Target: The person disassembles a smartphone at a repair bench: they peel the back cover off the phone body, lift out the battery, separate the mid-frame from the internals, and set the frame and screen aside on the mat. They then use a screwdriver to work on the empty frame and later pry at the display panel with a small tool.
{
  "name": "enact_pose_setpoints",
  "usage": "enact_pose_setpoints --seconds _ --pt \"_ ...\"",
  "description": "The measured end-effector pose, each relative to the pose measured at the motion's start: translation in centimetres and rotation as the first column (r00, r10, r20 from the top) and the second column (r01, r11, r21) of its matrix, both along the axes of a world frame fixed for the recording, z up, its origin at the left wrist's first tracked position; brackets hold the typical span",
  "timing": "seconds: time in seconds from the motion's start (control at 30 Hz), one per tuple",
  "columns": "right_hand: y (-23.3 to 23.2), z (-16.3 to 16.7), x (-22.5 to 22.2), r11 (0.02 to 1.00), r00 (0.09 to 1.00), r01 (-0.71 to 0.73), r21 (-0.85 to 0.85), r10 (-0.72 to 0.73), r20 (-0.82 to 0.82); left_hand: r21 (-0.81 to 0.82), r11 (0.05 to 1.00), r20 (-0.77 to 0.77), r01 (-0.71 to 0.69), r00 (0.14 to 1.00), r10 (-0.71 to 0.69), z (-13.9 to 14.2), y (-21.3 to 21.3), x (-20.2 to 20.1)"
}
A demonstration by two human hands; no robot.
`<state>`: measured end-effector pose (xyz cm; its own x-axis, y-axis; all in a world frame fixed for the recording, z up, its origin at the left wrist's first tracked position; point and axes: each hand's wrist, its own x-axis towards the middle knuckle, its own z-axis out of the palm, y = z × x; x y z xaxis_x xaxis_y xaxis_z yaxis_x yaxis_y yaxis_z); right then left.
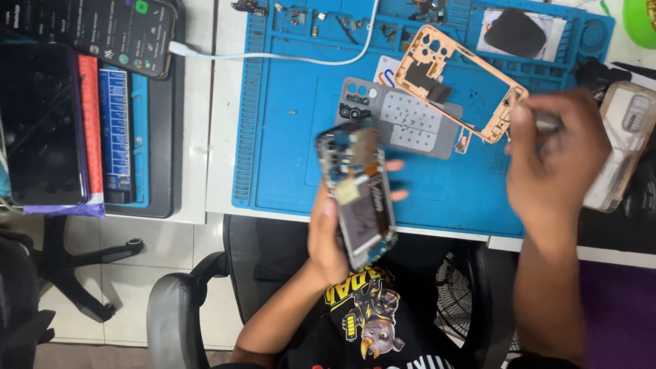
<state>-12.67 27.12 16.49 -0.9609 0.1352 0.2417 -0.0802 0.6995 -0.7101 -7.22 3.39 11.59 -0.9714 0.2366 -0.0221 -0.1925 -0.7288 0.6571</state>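
Head view: a person sits at a white desk, looking down at both hands over a blue work mat.
Left hand: the left hand is at the near edge of the desk, fingers wrapped around an opened phone with its back off, so circuit boards and a grey battery show; the phone is blurred.
Right hand: the right hand is over the right part of the mat, fingers clenched on a slim metal tool; its tip is hidden by the hand and blur.
Mat trays: small compartments along the far edge of the mat hold tiny screws and parts, too small to tell apart.
On the mat: a grey back cover with camera holes lies in the middle, just beyond the phone; a pinkish phone frame lies tilted, overlapping the cover's far right corner; a dark pad on white paper sits at the far right corner.
Left of the mat: a white cable runs across the mat to a lit phone at the far left; a dark tablet lies on a red and blue case.
Right edge: a clear phone case is partly hidden behind the right hand; a green object is cut off at the far right corner.
Below: a black chair and a tiled floor.
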Motion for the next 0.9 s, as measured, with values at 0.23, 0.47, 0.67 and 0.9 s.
enact_pose_setpoints --seconds 0.23,0.47,0.67,0.9 --pt "3.3 -2.0 -6.9 0.87 0.928 -0.336 0.361 0.371 -0.031 -0.136 0.976 0.002 -0.172 0.985 0.173 0.0 -1.7 -1.1" --pt "1.4 -3.2 -7.0 0.757 0.899 -0.418 0.502 0.425 0.107 -0.126 0.977 -0.009 -0.174 0.985 0.175 -0.3 -1.9 -1.6" --pt "-0.1 -2.6 -6.3 0.728 0.889 -0.445 0.522 0.427 0.164 -0.104 0.983 -0.002 -0.149 0.989 0.149 -0.5 -2.0 -1.7" --pt "1.2 -1.3 -7.7 0.752 0.941 -0.274 0.6 0.338 0.007 -0.117 0.982 -0.006 -0.148 0.989 0.149 -0.4 -1.9 -1.6"
